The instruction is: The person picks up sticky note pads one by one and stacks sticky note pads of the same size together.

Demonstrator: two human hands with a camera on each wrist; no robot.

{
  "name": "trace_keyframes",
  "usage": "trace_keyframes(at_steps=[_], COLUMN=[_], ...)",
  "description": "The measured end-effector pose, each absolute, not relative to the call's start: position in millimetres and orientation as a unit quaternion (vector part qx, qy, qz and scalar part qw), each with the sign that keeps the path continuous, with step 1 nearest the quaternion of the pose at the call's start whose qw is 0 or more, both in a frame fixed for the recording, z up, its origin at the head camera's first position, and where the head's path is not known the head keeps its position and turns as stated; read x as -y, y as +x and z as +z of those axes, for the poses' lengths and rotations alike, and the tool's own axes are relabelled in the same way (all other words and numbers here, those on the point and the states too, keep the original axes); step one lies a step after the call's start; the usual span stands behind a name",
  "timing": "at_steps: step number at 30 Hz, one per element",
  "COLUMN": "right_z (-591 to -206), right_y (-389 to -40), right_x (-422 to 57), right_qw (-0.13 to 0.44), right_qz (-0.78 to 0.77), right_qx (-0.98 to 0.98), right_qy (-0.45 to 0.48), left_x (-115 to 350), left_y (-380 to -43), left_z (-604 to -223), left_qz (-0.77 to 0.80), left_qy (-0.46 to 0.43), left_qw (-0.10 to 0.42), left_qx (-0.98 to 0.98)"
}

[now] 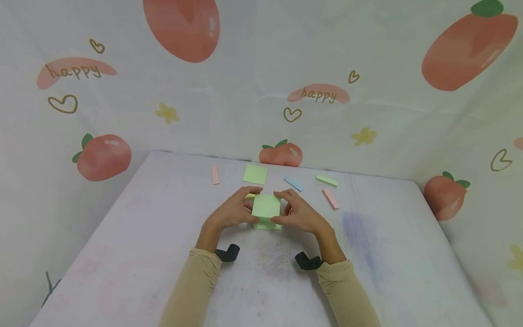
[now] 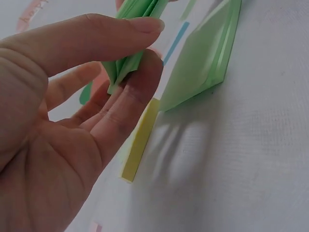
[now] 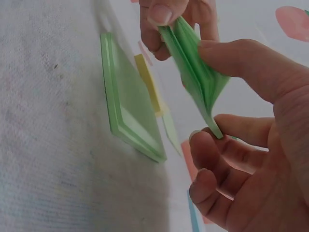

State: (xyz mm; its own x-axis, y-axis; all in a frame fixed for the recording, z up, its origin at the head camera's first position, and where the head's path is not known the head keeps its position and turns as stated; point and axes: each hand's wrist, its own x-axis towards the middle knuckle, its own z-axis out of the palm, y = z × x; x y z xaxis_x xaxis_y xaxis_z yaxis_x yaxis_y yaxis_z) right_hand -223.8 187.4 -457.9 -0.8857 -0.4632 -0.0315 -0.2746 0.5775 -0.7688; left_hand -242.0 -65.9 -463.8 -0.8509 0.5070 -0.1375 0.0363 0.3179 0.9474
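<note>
Both hands hold a small pad of light green sticky notes (image 1: 266, 205) over the middle of the table. At its left edge the left hand (image 1: 230, 209) pinches it between thumb and fingers; the right hand (image 1: 302, 214) pinches the right edge the same way. In the right wrist view the pad's sheets (image 3: 195, 67) are bowed and fanned apart along one side. Beneath the hands, a second green sticky note stack (image 3: 130, 104) lies on the table. A yellow strip pad (image 2: 140, 145) lies just beyond that stack, partly hidden by the left hand in the head view.
Toward the back of the table (image 1: 135, 254) lie a green square note pad (image 1: 255, 174), a pink strip (image 1: 215, 175), a blue strip (image 1: 293, 184), a green strip (image 1: 327, 180) and another pink strip (image 1: 330, 199). A fruit-printed cloth (image 1: 245, 100) hangs behind.
</note>
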Motion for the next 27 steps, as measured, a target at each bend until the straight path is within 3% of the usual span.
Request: trace_keyframes(at_steps=[27], right_z=[-475.3], right_y=[-229.8], right_x=[-187.4], right_qw=[0.156], right_qz=[-0.354], right_qx=[-0.899], right_qy=[-0.206], left_x=[60.2], left_y=[-243.0], left_z=[-481.2], left_qz=[0.444], left_qy=[0.187], left_qw=[0.192], left_qx=[-0.855])
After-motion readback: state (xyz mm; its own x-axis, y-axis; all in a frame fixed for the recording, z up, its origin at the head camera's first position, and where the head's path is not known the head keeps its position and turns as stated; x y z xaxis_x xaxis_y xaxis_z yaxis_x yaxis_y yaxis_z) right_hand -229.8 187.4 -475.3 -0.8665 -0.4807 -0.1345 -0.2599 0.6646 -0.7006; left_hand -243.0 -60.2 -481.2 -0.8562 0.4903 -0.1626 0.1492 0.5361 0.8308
